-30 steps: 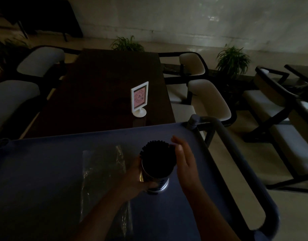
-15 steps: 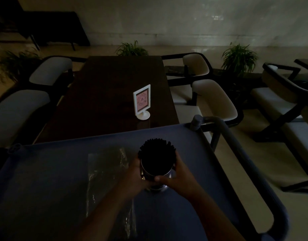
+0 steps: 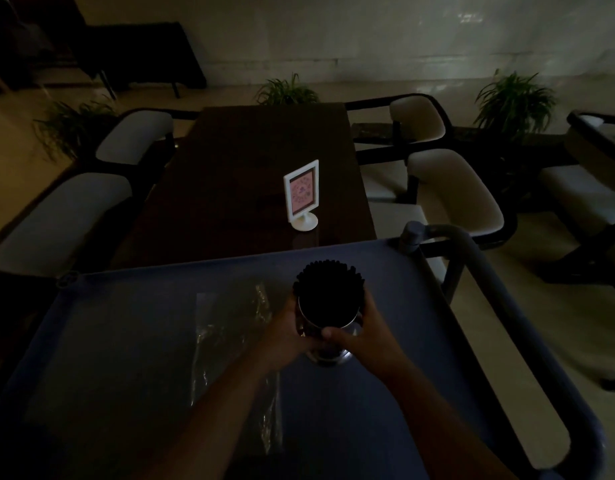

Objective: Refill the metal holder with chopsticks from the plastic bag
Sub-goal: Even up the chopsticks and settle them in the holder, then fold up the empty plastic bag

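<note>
Left grip (image 3: 286, 337) and right grip (image 3: 363, 337) clasp the metal holder (image 3: 334, 356) on the cart (image 3: 126, 341) beside a table (image 3: 247, 161).

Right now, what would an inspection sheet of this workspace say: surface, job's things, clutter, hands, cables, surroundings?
Surface: blue cart top, in front of a dark table.
Job's things: metal holder upright, packed with dark chopsticks; clear plastic bag lying flat on the cart to its left.
Clutter: nothing seen.
Hands: left hand and right hand grip the holder from either side.
Cables: nothing seen.
Surroundings: white sign stand on the table, chairs, potted plants; dim light.
</note>
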Demonstrator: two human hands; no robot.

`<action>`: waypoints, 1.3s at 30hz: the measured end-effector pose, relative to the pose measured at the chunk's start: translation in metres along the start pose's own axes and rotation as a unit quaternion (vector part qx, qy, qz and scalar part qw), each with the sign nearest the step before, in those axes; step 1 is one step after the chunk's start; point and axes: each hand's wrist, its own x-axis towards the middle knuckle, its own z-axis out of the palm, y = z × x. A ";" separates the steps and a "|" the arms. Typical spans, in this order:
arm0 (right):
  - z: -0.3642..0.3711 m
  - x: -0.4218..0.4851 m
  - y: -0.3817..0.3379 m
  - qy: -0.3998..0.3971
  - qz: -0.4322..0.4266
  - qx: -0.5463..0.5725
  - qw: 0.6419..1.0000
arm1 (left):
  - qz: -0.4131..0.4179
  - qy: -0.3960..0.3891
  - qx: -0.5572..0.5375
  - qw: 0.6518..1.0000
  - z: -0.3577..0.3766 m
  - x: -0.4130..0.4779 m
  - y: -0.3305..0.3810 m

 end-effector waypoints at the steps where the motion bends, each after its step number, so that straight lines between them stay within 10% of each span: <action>1: -0.002 0.003 0.001 -0.001 0.000 0.006 1.000 | 0.003 -0.001 0.008 1.000 0.000 0.002 0.004; 11: 0.001 -0.016 0.017 0.064 -0.018 0.059 0.996 | -0.014 0.106 -0.071 0.992 0.020 -0.032 0.005; 16: 0.036 -0.050 0.043 0.166 0.128 0.028 0.977 | -0.103 0.166 -0.042 0.980 -0.015 -0.087 -0.017; 23: 0.086 -0.029 0.057 -0.035 0.248 -0.094 0.964 | -0.170 0.260 0.013 0.951 -0.083 -0.130 -0.066; 39: 0.166 0.001 0.041 -0.005 0.243 -0.384 0.891 | -0.257 0.185 0.205 0.926 -0.122 -0.102 -0.104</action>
